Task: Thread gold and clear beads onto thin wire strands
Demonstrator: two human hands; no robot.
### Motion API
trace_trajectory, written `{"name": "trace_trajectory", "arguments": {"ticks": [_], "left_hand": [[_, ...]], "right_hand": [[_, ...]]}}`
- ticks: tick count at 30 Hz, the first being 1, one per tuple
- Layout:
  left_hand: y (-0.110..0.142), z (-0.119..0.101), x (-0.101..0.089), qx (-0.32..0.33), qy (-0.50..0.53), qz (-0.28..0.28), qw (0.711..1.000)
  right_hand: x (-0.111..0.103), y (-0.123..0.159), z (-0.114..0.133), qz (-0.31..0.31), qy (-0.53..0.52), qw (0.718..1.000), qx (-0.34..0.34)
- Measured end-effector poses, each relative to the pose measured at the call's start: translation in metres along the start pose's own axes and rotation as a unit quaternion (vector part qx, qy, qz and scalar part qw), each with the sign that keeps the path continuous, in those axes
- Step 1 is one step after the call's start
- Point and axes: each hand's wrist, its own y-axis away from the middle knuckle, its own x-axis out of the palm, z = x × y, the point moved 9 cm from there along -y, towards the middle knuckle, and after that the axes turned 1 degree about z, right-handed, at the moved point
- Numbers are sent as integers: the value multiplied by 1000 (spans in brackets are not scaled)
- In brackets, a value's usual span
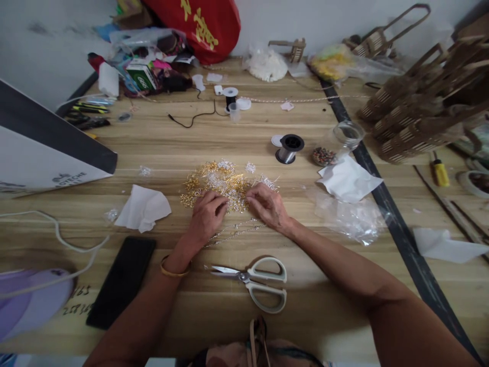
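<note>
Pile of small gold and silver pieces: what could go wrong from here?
The pile is loose, so a sweep of the left hand or right hand could scatter it. The thin chain lying near both hands might snag. The scissors point toward the left arm, which could brush the tips.

Head view, forward-down over table [153,145]
</note>
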Motion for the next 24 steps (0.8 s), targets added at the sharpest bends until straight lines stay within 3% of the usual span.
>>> {"name": "trace_trajectory", "arguments": {"ticks": [7,15,24], "left_hand": [[-1,-10,-2,39,22,3,999],[-4,17,-22,-21,6,-53,998],[-5,26,-23,-56,-17,-8,998]], "right_hand": [[1,0,-1,10,-1,1000,14],[3,-1,7,20,15,1000,-16],[6,0,12,33,36,998,-45]]}}
